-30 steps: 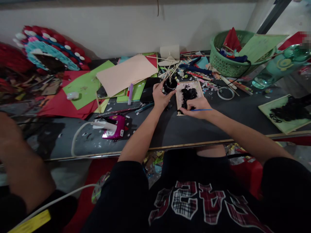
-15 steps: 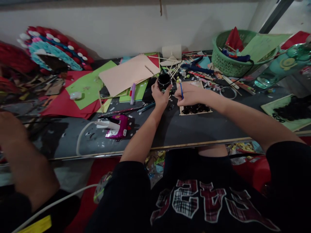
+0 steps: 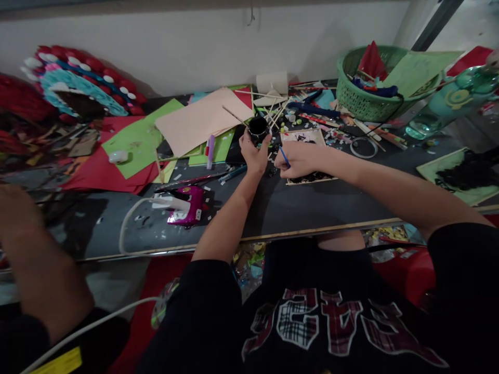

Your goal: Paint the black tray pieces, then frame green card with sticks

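Observation:
My left hand (image 3: 254, 155) is wrapped round a small dark jar (image 3: 259, 129) and holds it just above the table. A thin wooden stick (image 3: 234, 115) leans out of the jar to the left. In my right hand (image 3: 297, 160), the closed fingers grip a thin blue-handled tool (image 3: 285, 157), perhaps a brush; its tip is hidden under the hand. That hand is over the near left part of a small stick-framed panel (image 3: 304, 136), which is pale at the far side and covered with glossy black at the near side.
A magenta device (image 3: 190, 205) with a white cable lies left of my forearm. Coloured paper sheets (image 3: 202, 122) are spread behind. A green basket (image 3: 354, 96), a green bottle (image 3: 436, 111) and another blackened panel (image 3: 460, 179) stand right. Another person's arm (image 3: 42, 259) is at left.
My right hand has shifted slightly left and down toward the panel's near left side, and the blue tool has tilted over. The jar stays in my left hand. The view has shifted slightly.

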{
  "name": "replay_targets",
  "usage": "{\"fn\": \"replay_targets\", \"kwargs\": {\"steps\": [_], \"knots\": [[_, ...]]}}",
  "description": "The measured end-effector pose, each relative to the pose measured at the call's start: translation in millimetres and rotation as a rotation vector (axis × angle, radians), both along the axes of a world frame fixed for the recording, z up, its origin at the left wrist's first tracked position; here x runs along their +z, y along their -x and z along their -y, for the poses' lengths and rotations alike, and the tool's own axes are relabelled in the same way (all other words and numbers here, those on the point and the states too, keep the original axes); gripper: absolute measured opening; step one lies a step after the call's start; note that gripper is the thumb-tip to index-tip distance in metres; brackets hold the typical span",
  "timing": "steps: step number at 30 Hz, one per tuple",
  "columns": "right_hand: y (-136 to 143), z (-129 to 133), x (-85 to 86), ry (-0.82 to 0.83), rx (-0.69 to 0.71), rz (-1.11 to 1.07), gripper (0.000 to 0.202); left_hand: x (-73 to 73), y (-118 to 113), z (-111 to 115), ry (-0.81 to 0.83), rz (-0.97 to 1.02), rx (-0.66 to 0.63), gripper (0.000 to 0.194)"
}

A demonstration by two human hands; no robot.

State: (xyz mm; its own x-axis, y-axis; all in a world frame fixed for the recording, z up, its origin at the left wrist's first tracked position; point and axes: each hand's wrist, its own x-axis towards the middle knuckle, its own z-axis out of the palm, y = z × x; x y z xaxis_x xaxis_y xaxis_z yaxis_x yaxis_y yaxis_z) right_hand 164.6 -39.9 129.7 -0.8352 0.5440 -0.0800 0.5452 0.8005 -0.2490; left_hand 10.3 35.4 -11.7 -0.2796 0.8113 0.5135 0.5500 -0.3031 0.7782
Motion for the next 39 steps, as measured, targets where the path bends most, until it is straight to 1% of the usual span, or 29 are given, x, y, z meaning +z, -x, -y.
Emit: {"fn": "replay_targets", "kwargs": {"steps": [2, 4, 7, 10, 14, 17, 19, 22, 23, 26, 29, 30, 32, 35, 36, 39], "knots": [[1.5, 2.4, 0.9, -0.018, 0.036, -0.016, 0.017, -1.3, 0.0, -0.4, -0.011, -0.005, 0.007, 0.068], [2.7, 3.6, 0.6, -0.032, 0.045, 0.011, 0.015, -2.5, 0.2, -0.7, -0.028, -0.02, 0.012, 0.069], [3.8, 6.3, -0.5, -0.047, 0.029, 0.073, 0.013, -2.8, 0.2, -0.3, -0.042, -0.046, 0.012, 0.068], [5.1, 12.1, 0.2, -0.038, 0.023, 0.061, 0.015, -1.3, -0.3, 1.3, -0.041, -0.068, -0.015, 0.067], [5.2, 17.3, 2.3, -0.074, -0.027, 0.102, 0.016, 1.6, -0.3, 3.6, -0.013, -0.056, -0.049, 0.065], [1.6, 14.6, 0.9, -0.064, -0.057, 0.033, 0.024, 4.0, 0.4, 4.9, 0.013, -0.037, -0.084, 0.064], [-2.1, 11.0, -1.9, -0.076, -0.134, -0.025, 0.032, 5.5, 0.3, 5.6, 0.019, -0.029, -0.101, 0.064], [-7.6, 8.1, -7.0, -0.128, -0.336, -0.07, 0.043, 7.2, -1.0, 6.5, 0.016, -0.02, -0.085, 0.064], [-9.0, 8.4, -8.6, -0.136, -0.382, -0.092, 0.044, 7.5, -1.5, 6.7, 0.014, -0.022, -0.075, 0.063], [-10.4, 12.3, -12.1, -0.112, -0.427, -0.125, 0.041, 8.0, -2.5, 6.9, 0.008, -0.044, -0.064, 0.063], [-7.1, 16.2, -12.0, -0.147, -0.463, -0.073, 0.037, 8.8, -2.7, 7.2, 0.003, -0.05, -0.073, 0.063], [-5.2, 16.6, -11.1, -0.174, -0.465, -0.058, 0.036, 9.2, -2.8, 7.3, 0.005, -0.046, -0.073, 0.062], [-1.4, 15.7, -8.8, -0.198, -0.409, -0.051, 0.034, 10.4, -3.0, 8.0, 0.019, -0.037, -0.066, 0.061], [2.4, 11.9, -5.8, -0.12, -0.267, -0.052, 0.03, 12.5, -3.8, 9.7, 0.038, -0.034, -0.056, 0.059], [3.0, 10.5, -5.1, -0.092, -0.249, -0.043, 0.027, 13.1, -4.1, 10.2, 0.041, -0.032, -0.055, 0.058], [2.0, 6.2, -4.4, -0.068, -0.289, -0.037, 0.019, 14.0, -5.0, 11.2, 0.042, -0.022, -0.06, 0.058]]}}
